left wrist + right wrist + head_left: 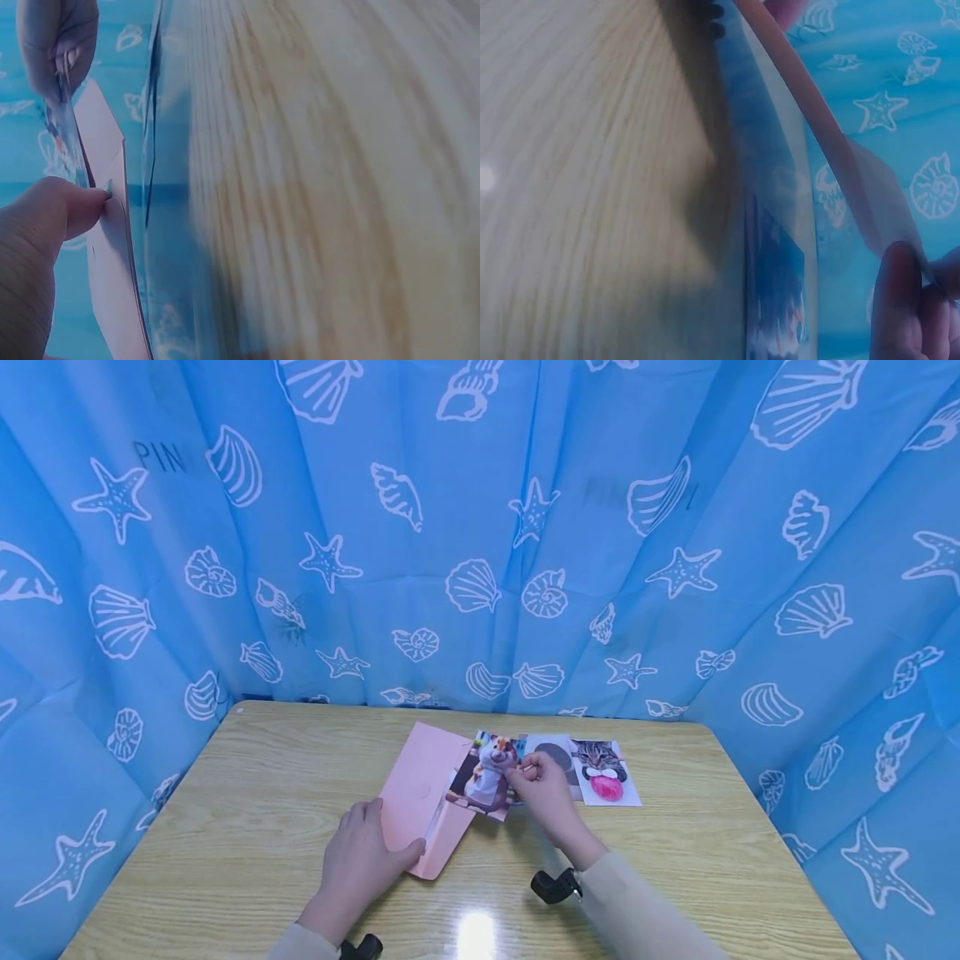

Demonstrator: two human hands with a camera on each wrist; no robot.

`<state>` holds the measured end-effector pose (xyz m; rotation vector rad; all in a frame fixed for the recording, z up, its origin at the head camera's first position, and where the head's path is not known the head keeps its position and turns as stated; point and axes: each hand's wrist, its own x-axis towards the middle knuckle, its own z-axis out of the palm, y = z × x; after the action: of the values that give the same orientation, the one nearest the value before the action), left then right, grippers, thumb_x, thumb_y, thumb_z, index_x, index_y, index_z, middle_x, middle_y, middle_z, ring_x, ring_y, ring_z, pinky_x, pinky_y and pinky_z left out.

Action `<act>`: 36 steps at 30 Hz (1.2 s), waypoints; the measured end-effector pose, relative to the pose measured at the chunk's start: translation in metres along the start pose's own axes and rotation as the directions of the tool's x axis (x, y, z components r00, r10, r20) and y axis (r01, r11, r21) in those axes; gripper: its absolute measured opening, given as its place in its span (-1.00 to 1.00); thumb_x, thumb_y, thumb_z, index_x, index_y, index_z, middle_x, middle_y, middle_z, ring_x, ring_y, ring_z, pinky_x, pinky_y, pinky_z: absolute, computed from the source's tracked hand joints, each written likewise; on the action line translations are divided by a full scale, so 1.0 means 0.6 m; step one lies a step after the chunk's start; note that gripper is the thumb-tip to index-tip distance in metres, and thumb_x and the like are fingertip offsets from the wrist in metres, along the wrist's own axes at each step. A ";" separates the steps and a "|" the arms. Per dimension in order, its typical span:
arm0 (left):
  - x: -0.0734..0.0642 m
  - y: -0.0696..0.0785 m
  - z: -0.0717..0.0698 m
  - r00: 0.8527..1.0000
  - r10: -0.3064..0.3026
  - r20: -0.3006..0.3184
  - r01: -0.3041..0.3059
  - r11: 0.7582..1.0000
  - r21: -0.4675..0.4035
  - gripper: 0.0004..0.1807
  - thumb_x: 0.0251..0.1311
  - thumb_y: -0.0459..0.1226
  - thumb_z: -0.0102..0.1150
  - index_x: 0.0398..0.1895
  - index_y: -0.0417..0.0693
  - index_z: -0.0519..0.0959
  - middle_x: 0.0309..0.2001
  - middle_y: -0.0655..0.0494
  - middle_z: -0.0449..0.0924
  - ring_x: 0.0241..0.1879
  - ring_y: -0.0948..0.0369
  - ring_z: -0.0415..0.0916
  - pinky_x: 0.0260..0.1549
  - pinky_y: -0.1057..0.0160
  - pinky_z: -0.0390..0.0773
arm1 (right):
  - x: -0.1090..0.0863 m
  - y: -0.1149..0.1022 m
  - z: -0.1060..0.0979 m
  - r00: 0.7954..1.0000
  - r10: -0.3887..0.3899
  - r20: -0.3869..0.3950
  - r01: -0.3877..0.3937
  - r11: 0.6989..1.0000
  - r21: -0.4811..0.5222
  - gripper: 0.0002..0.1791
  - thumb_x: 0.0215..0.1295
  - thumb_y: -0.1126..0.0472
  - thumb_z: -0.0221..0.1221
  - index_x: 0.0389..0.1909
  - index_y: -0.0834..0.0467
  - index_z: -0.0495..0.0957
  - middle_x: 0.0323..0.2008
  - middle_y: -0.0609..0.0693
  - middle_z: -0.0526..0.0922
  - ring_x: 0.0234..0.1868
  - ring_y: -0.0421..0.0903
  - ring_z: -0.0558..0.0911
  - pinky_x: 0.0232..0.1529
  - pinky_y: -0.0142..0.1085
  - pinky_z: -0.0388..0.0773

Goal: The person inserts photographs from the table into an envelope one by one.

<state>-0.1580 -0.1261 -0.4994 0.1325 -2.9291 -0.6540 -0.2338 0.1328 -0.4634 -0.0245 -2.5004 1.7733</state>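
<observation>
My left hand (pixel 363 852) grips a pink envelope (pixel 415 777) by its near left side. In the left wrist view the thumb (pixel 75 204) presses on the envelope's face near its opening, while the other fingers are hidden behind it. A photo card (pixel 487 775) showing a brown-and-white hamster-like animal is pinched between thumb and fingers of my right hand (pixel 549 797). The card is tilted, and its left part overlaps the envelope's opening. From the right wrist view, the right fingers (pixel 900 300) hold the card by its edge, its pale back showing.
Right of the hands, a card with a tabby cat and a pink ball (pixel 606 774) lies on the wooden table (pixel 285 760). Beside it lies a grey-and-white card (pixel 567 758), partly covered by my right hand. A blue seashell curtain (pixel 480 527) hangs behind the table.
</observation>
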 end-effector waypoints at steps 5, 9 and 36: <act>-0.002 0.002 0.001 1.000 0.005 -0.001 -0.005 1.000 0.003 0.08 -0.17 0.32 0.29 0.22 -0.38 0.37 0.05 -0.26 0.44 0.03 -0.09 0.41 -0.09 -0.09 0.50 | -0.004 0.004 0.013 1.000 -0.007 0.012 0.007 1.000 -0.005 -0.80 0.21 0.31 0.26 -0.26 0.27 0.42 -0.53 0.03 0.52 -0.57 -0.14 0.53 -0.49 -0.31 0.54; -0.002 0.002 0.001 1.000 0.009 -0.006 -0.009 1.000 0.002 0.07 -0.15 0.32 0.27 0.22 -0.39 0.37 0.04 -0.26 0.44 0.03 -0.09 0.41 -0.09 -0.09 0.50 | -0.009 0.007 0.021 1.000 -0.006 0.029 0.006 1.000 -0.003 -0.80 0.19 0.33 0.27 -0.28 0.26 0.43 -0.53 0.02 0.51 -0.57 -0.13 0.55 -0.45 -0.25 0.59; -0.009 -0.005 0.007 0.998 0.039 -0.049 -0.040 0.999 -0.016 0.07 -0.14 0.30 0.30 0.21 -0.41 0.36 0.01 -0.28 0.46 0.01 -0.11 0.42 -0.12 -0.10 0.50 | -0.031 -0.034 0.025 0.983 -0.054 0.176 0.019 0.981 0.193 -0.62 0.27 0.35 0.22 0.05 0.37 0.37 -0.29 0.27 0.65 -0.35 0.09 0.67 -0.30 -0.08 0.63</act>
<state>-0.1532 -0.1265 -0.5052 0.0878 -2.8707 -0.6605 -0.2154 0.1107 -0.4503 0.2016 -2.4140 2.0775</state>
